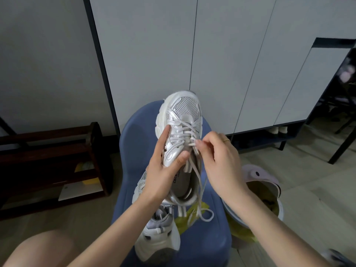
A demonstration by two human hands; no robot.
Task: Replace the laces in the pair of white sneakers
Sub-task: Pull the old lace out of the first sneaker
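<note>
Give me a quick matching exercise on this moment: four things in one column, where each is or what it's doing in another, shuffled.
Things:
1. left hand
2. right hand
3. second sneaker
4. blue chair

States:
A. lies on the seat below the held sneaker
B. pinches the lace near the upper eyelets
C. grips the held sneaker's side
D. carries the second sneaker

Pairs: 1-C, 2-B, 3-A, 4-D

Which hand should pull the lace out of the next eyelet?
Right. The right hand already pinches the lace at the eyelets, while the left hand grips the sneaker to steady it.
</note>
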